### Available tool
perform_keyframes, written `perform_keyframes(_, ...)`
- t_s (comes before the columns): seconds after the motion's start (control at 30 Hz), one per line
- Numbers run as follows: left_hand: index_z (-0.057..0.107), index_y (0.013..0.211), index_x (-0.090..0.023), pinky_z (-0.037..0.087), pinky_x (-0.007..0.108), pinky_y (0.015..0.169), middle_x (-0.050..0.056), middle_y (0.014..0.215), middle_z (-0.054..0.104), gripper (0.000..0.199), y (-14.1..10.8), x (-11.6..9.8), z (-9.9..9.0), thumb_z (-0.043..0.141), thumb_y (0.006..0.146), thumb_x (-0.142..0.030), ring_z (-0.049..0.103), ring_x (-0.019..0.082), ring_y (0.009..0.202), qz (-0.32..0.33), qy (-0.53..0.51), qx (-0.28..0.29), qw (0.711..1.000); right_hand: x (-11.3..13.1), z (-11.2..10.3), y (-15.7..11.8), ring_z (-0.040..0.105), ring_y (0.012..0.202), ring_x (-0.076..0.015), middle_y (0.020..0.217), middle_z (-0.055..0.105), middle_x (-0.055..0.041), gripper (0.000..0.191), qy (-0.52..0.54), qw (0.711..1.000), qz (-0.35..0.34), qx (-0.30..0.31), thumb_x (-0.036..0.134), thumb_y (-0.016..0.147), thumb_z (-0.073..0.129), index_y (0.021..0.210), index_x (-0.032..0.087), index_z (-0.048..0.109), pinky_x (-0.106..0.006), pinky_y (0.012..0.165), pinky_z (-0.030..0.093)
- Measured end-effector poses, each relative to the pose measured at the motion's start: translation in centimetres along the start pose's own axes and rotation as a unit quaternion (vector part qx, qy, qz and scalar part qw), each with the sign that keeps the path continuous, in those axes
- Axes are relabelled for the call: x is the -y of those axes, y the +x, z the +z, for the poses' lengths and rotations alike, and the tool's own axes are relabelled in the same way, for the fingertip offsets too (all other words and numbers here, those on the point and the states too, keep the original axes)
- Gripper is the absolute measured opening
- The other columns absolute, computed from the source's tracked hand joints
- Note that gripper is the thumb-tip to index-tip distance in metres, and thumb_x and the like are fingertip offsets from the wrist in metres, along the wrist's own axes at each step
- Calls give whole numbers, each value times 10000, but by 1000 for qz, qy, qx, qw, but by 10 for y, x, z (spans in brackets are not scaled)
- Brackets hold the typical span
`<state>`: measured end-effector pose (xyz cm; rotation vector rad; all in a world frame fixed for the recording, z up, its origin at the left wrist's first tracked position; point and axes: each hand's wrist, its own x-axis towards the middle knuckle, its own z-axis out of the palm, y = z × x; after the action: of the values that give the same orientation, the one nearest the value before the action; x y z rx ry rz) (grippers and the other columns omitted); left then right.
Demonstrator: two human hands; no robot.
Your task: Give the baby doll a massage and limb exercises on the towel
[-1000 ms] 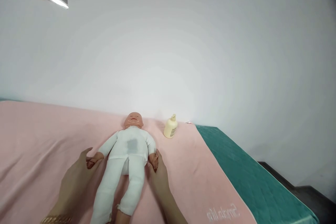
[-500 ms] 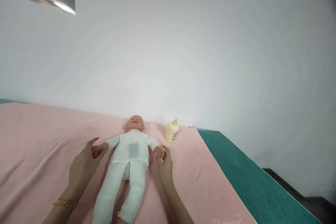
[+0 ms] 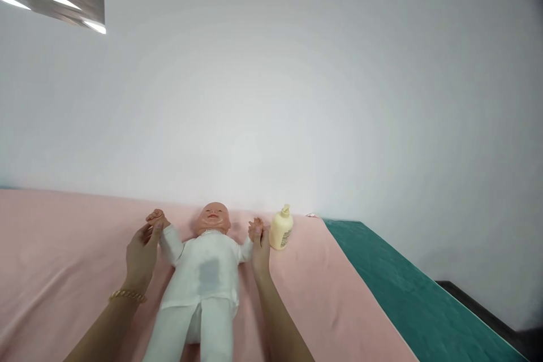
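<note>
A baby doll (image 3: 207, 277) in a white cloth suit with a grey patch on its chest lies face up, its head toward the wall. On the left, my left hand (image 3: 142, 254), with a gold bracelet on the wrist, is closed on the doll's hand, which is raised to about head height. My right hand (image 3: 260, 250) pinches the doll's other hand, raised beside its head. Just right of that hand stands a pale yellow pump bottle (image 3: 281, 229), close to my fingers.
A pink cloth (image 3: 331, 294) lies under the doll, with a green surface (image 3: 394, 277) showing at its right. The white wall (image 3: 271, 85) rises behind. A dark edge (image 3: 470, 302) runs at the far right.
Both my hands have moved up toward the wall, lifting the doll's arms from its sides to beside its head. The view has shifted slightly upward.
</note>
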<state>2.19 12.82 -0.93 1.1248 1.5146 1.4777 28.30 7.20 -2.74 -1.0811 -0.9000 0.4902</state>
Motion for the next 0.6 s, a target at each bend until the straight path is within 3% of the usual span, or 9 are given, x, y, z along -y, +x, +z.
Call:
perform_keyframes(0.13, 508, 1328, -130, 550, 339, 730, 168, 1190, 666, 640, 21, 9, 16, 536, 835, -536, 666, 287, 1005, -22, 4, 43, 999, -12, 10, 25, 641, 1062, -221, 1212, 643, -113, 452, -8, 998, 58, 22, 527, 939, 489, 1178, 158, 591, -390, 926, 515)
perform_keyframes(0.3, 699, 1046, -147, 525, 355, 766, 137, 1086, 721, 501, 37, 17, 33, 525, 815, -556, 659, 318, 1012, -5, 50, 128, 991, -27, 22, 43, 619, 1026, -213, 1215, 595, -77, 325, -43, 993, 104, 46, 367, 936, 583, 1199, 176, 578, -416, 872, 539)
perform_keyframes(0.43, 716, 847, -115, 513, 358, 658, 151, 875, 748, 565, 45, 19, 40, 493, 796, -632, 682, 343, 876, 10, 119, 225, 967, -38, 29, 52, 616, 1034, -230, 1214, 594, -70, 338, -68, 986, 139, 64, 373, 930, 589, 1199, 168, 581, -417, 871, 540)
perform_keyframes(0.6, 734, 811, -110, 515, 350, 681, 155, 848, 753, 557, 53, 21, 40, 520, 769, -623, 689, 342, 886, -1, 117, 252, 961, -46, 30, 60, 622, 1015, -221, 1194, 603, -68, 324, -90, 978, 171, 77, 368, 935, 581, 1186, 163, 589, -408, 859, 544)
